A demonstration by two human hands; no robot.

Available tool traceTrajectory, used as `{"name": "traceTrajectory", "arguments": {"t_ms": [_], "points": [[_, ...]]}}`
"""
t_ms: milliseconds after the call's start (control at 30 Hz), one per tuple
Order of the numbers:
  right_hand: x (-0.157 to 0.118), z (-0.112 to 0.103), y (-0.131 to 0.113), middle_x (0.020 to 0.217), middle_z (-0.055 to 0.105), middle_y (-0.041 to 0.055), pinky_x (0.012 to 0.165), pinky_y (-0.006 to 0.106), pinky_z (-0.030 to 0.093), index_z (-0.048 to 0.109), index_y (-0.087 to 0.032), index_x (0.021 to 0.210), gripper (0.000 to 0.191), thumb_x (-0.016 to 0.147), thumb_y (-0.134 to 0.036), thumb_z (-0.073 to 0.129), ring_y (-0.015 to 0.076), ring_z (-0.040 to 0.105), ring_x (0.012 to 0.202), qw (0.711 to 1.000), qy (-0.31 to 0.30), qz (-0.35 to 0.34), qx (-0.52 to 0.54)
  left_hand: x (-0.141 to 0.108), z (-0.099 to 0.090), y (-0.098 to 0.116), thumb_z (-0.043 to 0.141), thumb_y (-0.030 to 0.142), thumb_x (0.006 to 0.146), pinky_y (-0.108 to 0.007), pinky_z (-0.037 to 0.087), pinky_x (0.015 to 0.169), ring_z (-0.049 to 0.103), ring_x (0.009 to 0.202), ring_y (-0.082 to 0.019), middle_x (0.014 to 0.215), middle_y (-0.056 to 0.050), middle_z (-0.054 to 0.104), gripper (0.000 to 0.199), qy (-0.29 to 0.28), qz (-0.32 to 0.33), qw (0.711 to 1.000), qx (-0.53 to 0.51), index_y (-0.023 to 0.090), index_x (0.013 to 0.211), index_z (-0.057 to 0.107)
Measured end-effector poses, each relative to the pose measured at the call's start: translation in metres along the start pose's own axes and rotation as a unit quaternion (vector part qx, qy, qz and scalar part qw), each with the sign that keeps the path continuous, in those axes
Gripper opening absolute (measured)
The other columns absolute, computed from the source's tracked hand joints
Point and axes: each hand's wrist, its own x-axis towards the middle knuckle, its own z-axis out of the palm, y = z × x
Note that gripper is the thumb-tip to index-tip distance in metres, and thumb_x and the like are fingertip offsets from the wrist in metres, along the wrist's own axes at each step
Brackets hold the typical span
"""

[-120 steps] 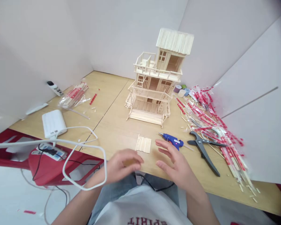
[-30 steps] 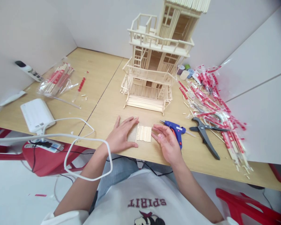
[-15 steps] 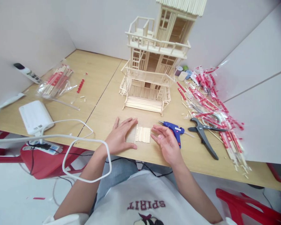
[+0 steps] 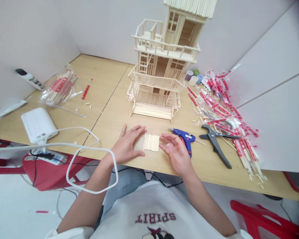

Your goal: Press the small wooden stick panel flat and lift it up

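A small panel of short wooden sticks (image 4: 151, 142) lies flat on the table near its front edge, the sticks side by side. My left hand (image 4: 128, 143) rests at the panel's left side, thumb and fingers spread, with the fingertips at its left edge. On the other side, my right hand (image 4: 175, 150) has its fingers loosely curved and apart, their tips at the panel's right edge. Just beyond that hand lies a blue hot glue gun (image 4: 185, 137), nozzle pointing left. Behind the panel stands a multi-storey model house (image 4: 161, 66) built of sticks.
Dark-handled cutters (image 4: 218, 144) lie right of the glue gun, beside a pile of chopsticks in red-and-clear wrappers (image 4: 221, 106). At left are a bag of chopsticks (image 4: 61, 86), a white power bank (image 4: 38, 124) and a looping white cable (image 4: 92, 192) passing over my left forearm.
The view has shifted very slightly. Both hands stay beside the stick panel in nearly the same pose, and nothing else has visibly moved.
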Motion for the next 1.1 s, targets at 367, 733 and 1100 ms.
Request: {"name": "traceTrajectory", "arguments": {"t_ms": [367,733,1100], "points": [[-0.0021,-0.0009,-0.0031,0.135,0.057,0.0033,0.109,0.049,0.049,0.063,-0.033,0.116,0.026,0.091,-0.039,0.069,0.024,0.053,0.131,1.0,-0.011,-0.009,-0.01,-0.0013,0.0003,-0.0021,0.078,0.059,0.075,-0.061,-0.003,0.124,0.031,0.15,-0.032,0.155,-0.015,0.046,0.106,0.013,0.006,1.0,-0.01,0.026,0.158,0.021],[-0.0003,0.0021,-0.0008,0.134,0.059,0.0037,0.109,0.05,0.049,0.063,-0.033,0.115,0.03,0.088,-0.044,0.071,0.0247,0.054,0.13,1.0,-0.005,-0.005,-0.027,-0.0007,0.0001,-0.0021,0.078,0.055,0.076,-0.061,-0.003,0.124,0.032,0.15,-0.032,0.151,-0.013,0.052,0.104,0.008,0.004,1.0,-0.016,0.026,0.159,0.022],[-0.0019,0.0019,0.0043,0.132,0.06,0.0036,0.11,0.051,0.048,0.064,-0.033,0.116,0.027,0.09,-0.04,0.07,0.0245,0.054,0.131,1.0,-0.011,-0.017,-0.019,-0.0014,0.0002,-0.0015,0.078,0.055,0.077,-0.062,-0.003,0.124,0.032,0.15,-0.032,0.153,-0.014,0.05,0.102,0.008,0.002,1.0,-0.01,0.027,0.158,0.023]]}}
